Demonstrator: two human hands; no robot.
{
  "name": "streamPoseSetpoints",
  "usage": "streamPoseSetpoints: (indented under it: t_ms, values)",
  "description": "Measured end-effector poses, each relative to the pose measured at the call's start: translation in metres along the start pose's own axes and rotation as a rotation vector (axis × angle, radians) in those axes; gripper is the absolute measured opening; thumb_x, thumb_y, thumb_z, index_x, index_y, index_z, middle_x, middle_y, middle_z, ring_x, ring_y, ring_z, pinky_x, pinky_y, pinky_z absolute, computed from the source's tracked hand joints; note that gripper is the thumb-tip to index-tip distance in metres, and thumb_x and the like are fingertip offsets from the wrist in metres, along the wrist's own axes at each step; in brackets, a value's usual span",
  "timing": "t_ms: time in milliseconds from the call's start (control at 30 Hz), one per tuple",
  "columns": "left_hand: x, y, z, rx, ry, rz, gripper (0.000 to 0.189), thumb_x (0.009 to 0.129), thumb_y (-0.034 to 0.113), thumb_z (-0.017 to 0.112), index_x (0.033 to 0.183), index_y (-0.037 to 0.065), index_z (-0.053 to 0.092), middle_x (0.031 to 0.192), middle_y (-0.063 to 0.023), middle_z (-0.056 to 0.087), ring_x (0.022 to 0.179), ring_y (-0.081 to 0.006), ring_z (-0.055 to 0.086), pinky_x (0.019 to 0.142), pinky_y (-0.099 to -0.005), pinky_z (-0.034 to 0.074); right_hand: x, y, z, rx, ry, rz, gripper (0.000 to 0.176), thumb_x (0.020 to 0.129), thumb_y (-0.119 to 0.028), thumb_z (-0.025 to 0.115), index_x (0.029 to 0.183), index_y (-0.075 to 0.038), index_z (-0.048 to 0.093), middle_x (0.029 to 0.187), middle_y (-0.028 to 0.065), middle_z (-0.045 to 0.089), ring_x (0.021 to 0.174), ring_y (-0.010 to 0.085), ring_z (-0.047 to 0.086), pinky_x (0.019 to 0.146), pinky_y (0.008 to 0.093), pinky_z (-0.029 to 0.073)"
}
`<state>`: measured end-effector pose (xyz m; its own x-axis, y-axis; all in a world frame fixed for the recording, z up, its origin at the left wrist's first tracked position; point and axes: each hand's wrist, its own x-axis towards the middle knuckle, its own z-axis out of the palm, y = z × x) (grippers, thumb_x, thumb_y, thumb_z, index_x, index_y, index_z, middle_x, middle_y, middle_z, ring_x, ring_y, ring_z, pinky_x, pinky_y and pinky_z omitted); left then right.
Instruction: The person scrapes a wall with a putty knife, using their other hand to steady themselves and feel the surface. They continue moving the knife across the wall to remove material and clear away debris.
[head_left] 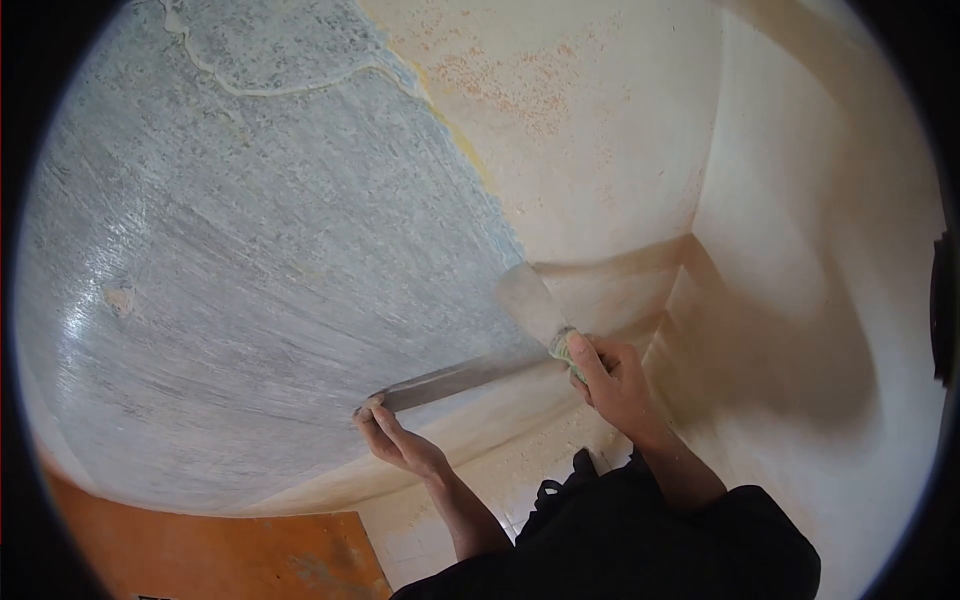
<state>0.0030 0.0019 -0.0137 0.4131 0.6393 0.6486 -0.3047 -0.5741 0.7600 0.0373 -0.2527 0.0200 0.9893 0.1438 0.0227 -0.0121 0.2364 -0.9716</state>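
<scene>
My right hand is closed around the handle of a putty knife, its broad blade tilted up and laid against the wall. The blade overlaps the lower right end of a grey coated patch, where it borders the pale wall. Lower and to the left, my left hand is closed, with thumb and fingertips pinched at the end of a long, flat grey blade. This blade slants up toward the putty knife along the lower part of the grey patch. Its far end fades against the wall.
Pale wall with orange speckles meets another wall at a corner on the right. A raised ridge of filler crosses the top left. Below lie an orange surface and light tiles. Shadows fall at right.
</scene>
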Motion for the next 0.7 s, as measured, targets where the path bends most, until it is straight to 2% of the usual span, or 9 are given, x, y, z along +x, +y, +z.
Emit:
streamPoseSetpoints:
  t_ms: [100, 200, 267, 300, 400, 467, 500, 567, 700]
  values:
    - [-0.001, 0.003, 0.000, -0.020, -0.011, -0.031, 0.027, 0.103, 0.023, 0.045, 0.097, -0.001, 0.058, 0.094, -0.0059, 0.053, 0.092, -0.0163, 0.049, 0.087, -0.0312, 0.039, 0.000, 0.000, 0.002, 0.051, -0.010, 0.060, 0.044, 0.102, -0.034, 0.055, 0.073, -0.001, 0.062, 0.055, -0.0055, 0.042, 0.053, 0.0030, 0.037, 0.048, 0.0244, 0.028]
    - [-0.001, 0.003, -0.002, -0.018, -0.012, -0.013, 0.028, 0.103, 0.022, 0.044, 0.098, 0.000, 0.058, 0.095, -0.0055, 0.053, 0.093, -0.0156, 0.049, 0.087, -0.0312, 0.039, -0.002, 0.002, 0.006, -0.007, 0.037, -0.034, 0.042, 0.101, -0.031, 0.057, 0.073, 0.000, 0.062, 0.055, -0.0051, 0.041, 0.054, 0.0030, 0.036, 0.048, 0.0255, 0.028]
    - [-0.001, -0.002, -0.002, -0.045, -0.016, -0.037, 0.028, 0.104, 0.026, 0.044, 0.102, 0.003, 0.061, 0.095, -0.0018, 0.056, 0.090, -0.0125, 0.046, 0.082, -0.0291, 0.036, 0.001, 0.012, 0.005, -0.173, 0.139, -0.183, 0.042, 0.100, -0.030, 0.058, 0.072, 0.001, 0.060, 0.055, -0.0042, 0.039, 0.055, 0.0028, 0.034, 0.048, 0.0261, 0.027]
    - [0.000, -0.001, -0.002, -0.047, -0.010, -0.034, 0.028, 0.104, 0.026, 0.044, 0.102, 0.003, 0.061, 0.095, -0.0018, 0.056, 0.090, -0.0125, 0.046, 0.082, -0.0291, 0.036, 0.002, 0.012, 0.006, -0.173, 0.135, -0.189, 0.042, 0.100, -0.030, 0.058, 0.072, 0.001, 0.060, 0.055, -0.0042, 0.039, 0.055, 0.0028, 0.034, 0.048, 0.0261, 0.027]
    - [-0.003, 0.000, 0.000, -0.044, -0.015, -0.052, 0.028, 0.104, 0.025, 0.044, 0.102, 0.003, 0.061, 0.095, -0.0018, 0.055, 0.090, -0.0126, 0.046, 0.081, -0.0291, 0.036, 0.001, 0.013, 0.006, -0.154, 0.123, -0.153, 0.043, 0.100, -0.029, 0.058, 0.071, 0.002, 0.059, 0.054, -0.0038, 0.038, 0.055, 0.0027, 0.034, 0.047, 0.0267, 0.027]
    - [-0.002, 0.002, 0.001, -0.058, -0.010, -0.027, 0.029, 0.104, 0.025, 0.044, 0.102, 0.003, 0.061, 0.096, -0.0019, 0.056, 0.090, -0.0126, 0.046, 0.082, -0.0292, 0.036, -0.004, 0.012, 0.004, -0.152, 0.089, -0.128, 0.041, 0.102, -0.030, 0.054, 0.071, -0.004, 0.058, 0.053, -0.0056, 0.043, 0.048, 0.0020, 0.037, 0.044, 0.0237, 0.027]
    - [-0.002, 0.002, -0.002, -0.055, -0.011, -0.025, 0.029, 0.104, 0.025, 0.044, 0.102, 0.003, 0.061, 0.096, -0.0019, 0.056, 0.090, -0.0126, 0.046, 0.082, -0.0292, 0.036, -0.006, 0.011, 0.006, -0.148, 0.088, -0.127, 0.041, 0.102, -0.030, 0.054, 0.071, -0.004, 0.058, 0.053, -0.0056, 0.043, 0.048, 0.0020, 0.037, 0.044, 0.0237, 0.027]
    - [-0.003, 0.003, -0.001, -0.037, -0.017, -0.053, 0.029, 0.103, 0.025, 0.044, 0.102, 0.003, 0.062, 0.096, -0.0021, 0.056, 0.091, -0.0128, 0.047, 0.082, -0.0294, 0.036, -0.005, 0.005, 0.008, -0.053, 0.080, 0.017, 0.043, 0.100, -0.029, 0.058, 0.070, 0.001, 0.059, 0.054, -0.0050, 0.038, 0.054, 0.0026, 0.034, 0.047, 0.0259, 0.026]
    - [-0.003, 0.003, 0.003, -0.052, -0.013, -0.014, 0.029, 0.103, 0.025, 0.044, 0.102, 0.003, 0.062, 0.097, -0.0022, 0.056, 0.092, -0.0130, 0.047, 0.082, -0.0296, 0.036, -0.007, -0.002, 0.000, -0.039, 0.057, 0.007, 0.043, 0.100, -0.031, 0.058, 0.069, 0.000, 0.059, 0.054, -0.0056, 0.039, 0.053, 0.0026, 0.034, 0.048, 0.0254, 0.026]
